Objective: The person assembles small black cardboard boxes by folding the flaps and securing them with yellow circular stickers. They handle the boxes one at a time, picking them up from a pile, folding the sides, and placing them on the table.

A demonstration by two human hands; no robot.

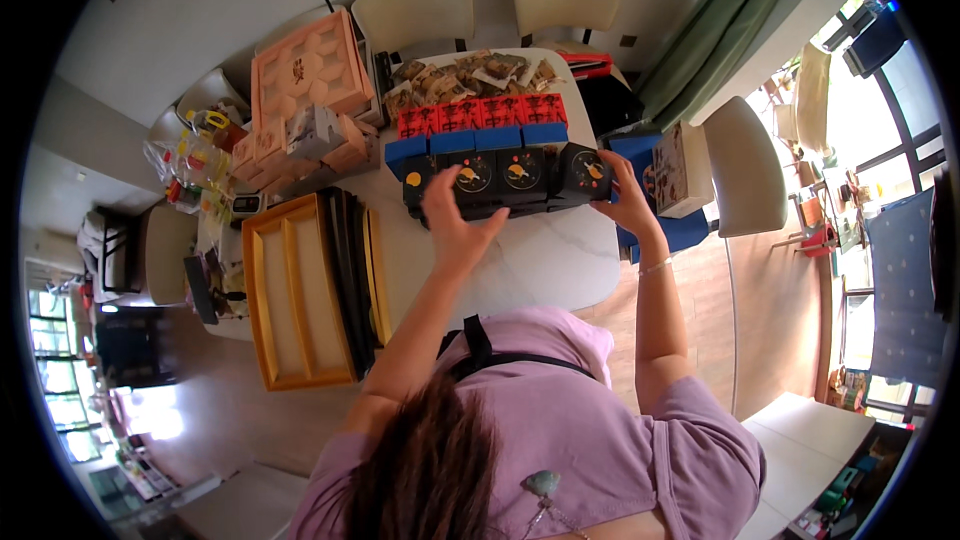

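Several small black boxes [487, 174] with round printed designs stand side by side along the table's front half. At the right end of this row, a tilted black box [583, 172] is gripped by my right hand [628, 202], fingers and thumb on its right side. My left hand [458, 230] reaches over the left part of the row, thumb spread from the fingers, its fingertips at the boxes' front; whether they press on them is hard to tell. Behind the row stand blue boxes [455, 140] and red packets [482, 115] with black printing.
Small wrapped packets [470, 78] lie heaped at the back of the white table [540, 260]. At left are pink boxes [310, 70], bottles [205, 155] and a gold divided tray [300, 290] beside black ones. A white carton [682, 170] sits right, near a chair [745, 170].
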